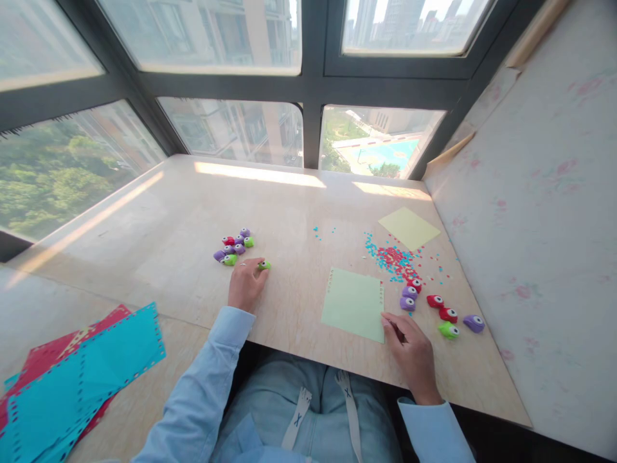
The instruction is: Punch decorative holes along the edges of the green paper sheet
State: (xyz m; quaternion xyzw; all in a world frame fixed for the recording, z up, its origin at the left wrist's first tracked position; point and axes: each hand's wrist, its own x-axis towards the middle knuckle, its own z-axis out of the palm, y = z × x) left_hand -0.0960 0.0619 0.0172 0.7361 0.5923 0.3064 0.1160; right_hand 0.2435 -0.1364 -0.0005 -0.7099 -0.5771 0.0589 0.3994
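Left hand (247, 283) curled, fingertips pinching green punch (264, 265) on desk (183, 218), just right of punch cluster (234, 247). Right hand (411, 350) pinching right lower corner of green sheet (353, 303), punches (436, 305) just beyond.

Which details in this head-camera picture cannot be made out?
- Head view: left hand covers most of the green punch; the grip is unclear.
- Right hand touches the green paper; whether it pinches the corner is hidden.
- Confetti: shapes too small.
- Blue sheets: cut off by the left edge.
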